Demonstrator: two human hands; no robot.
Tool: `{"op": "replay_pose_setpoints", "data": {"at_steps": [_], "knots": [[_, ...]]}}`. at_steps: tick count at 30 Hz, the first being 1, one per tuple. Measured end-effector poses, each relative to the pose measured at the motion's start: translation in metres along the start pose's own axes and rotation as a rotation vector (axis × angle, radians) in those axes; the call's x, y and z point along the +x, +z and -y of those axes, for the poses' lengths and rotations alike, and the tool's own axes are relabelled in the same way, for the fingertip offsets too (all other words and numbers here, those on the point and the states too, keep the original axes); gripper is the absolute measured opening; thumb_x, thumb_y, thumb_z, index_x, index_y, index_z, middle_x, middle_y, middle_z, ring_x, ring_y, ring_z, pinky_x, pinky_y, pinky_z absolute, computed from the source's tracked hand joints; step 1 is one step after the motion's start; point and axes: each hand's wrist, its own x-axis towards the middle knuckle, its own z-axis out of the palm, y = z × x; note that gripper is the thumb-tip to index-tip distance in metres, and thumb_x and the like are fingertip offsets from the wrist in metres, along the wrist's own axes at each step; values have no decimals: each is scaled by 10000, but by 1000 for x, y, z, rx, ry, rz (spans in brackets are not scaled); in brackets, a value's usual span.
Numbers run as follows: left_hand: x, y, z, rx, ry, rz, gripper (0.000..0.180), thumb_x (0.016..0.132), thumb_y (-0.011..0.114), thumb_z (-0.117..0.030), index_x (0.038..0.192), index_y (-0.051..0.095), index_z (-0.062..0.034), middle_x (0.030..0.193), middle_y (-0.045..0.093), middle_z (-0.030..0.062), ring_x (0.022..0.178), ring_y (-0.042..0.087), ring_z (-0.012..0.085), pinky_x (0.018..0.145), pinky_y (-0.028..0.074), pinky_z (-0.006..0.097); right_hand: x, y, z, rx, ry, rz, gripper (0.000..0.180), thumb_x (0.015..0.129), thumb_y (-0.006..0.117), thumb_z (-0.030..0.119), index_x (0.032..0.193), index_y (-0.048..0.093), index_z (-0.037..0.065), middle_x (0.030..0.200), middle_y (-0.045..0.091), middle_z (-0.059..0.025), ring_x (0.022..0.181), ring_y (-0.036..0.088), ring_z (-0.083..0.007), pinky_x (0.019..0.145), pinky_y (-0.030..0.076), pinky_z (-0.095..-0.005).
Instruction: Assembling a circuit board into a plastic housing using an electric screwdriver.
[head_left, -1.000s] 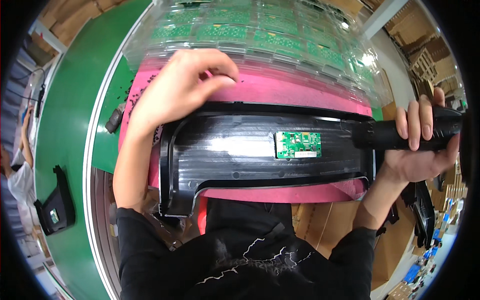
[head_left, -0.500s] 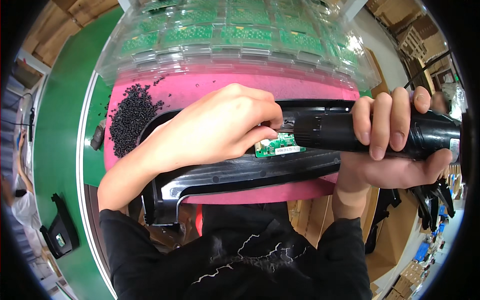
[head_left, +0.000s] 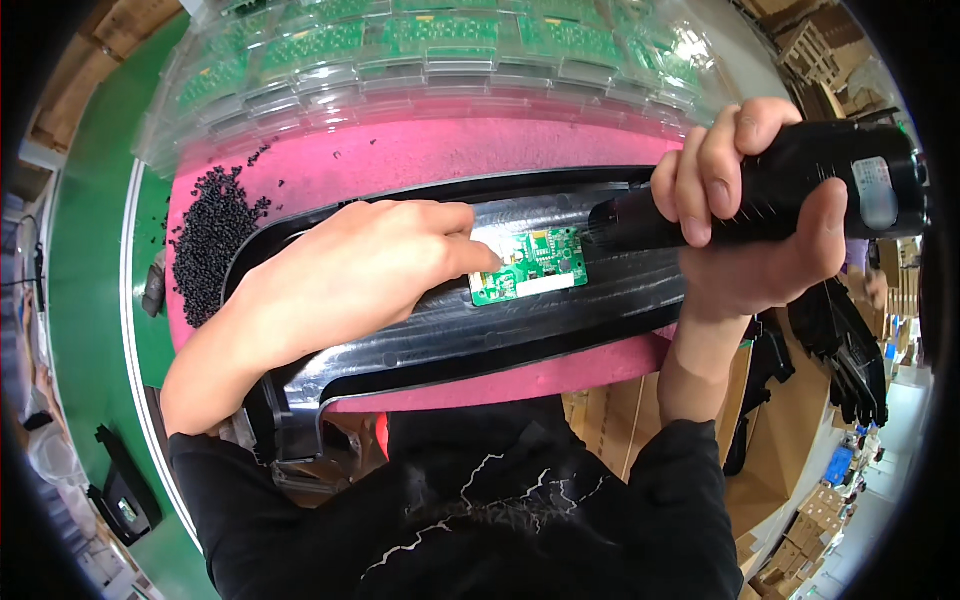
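My right hand (head_left: pixel 745 215) is wrapped round a black cordless screwdriver (head_left: pixel 640 222) that lies nearly level, its nose pointing left. That nose is at the right end of a green circuit board (head_left: pixel 545 268); the bit's tip is hidden. The board sits inside a long black plastic housing (head_left: pixel 430 345). My left hand (head_left: pixel 370 265) reaches across the housing with its fingers curled together, the fingertips on the board's left end. My left thumb is mostly out of sight.
A heap of small black screws (head_left: pixel 215 240) lies on the pink mat (head_left: pixel 320 150), left of the housing. Clear plastic trays of green boards (head_left: pixel 420 45) stand at the back. Another black housing (head_left: pixel 125 490) rests on the green surface at left. Cardboard boxes (head_left: pixel 790 430) stand at right.
My left fingers have moved left, from near the screwdriver's nose to the board's left end. The screwdriver has tilted, its rear end higher in view, and more of the board shows.
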Motion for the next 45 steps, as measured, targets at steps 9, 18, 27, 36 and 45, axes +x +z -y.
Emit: {"op": "replay_pose_setpoints", "data": {"at_steps": [9,18,27,36,45], "knots": [[-6,-1,3,12,-58,32,417,741,609,42,1110,706,-127,783,580,89,737,619,300,641,491,419,7,-1,-17,-122,13,15,514,893,522,524,1010,512,24,636,472,-24,445,399,-99,469,329,-263],[-8,-8,6,52,-115,120,484,734,604,42,1153,702,-178,772,581,86,731,614,293,627,479,422,14,5,-29,-220,78,48,489,901,506,492,990,512,11,628,470,-17,452,411,-95,478,358,-258],[-8,1,13,-71,-18,-94,295,774,659,10,1062,652,-50,837,619,102,769,637,315,658,506,402,7,20,-19,267,-91,14,470,846,578,496,978,496,51,673,480,11,477,435,-94,507,368,-261],[-5,-2,11,-449,69,-325,274,787,743,-48,1026,611,-15,821,674,100,763,686,231,669,544,311,-6,38,-13,371,-182,42,440,826,659,432,980,483,59,672,487,27,485,480,-74,522,420,-235],[-1,-7,12,-284,132,-340,192,750,742,2,927,668,0,817,689,99,728,685,248,628,549,302,-8,41,-17,349,-172,44,461,825,665,447,1001,479,63,675,492,27,481,476,-81,518,414,-236]]}}
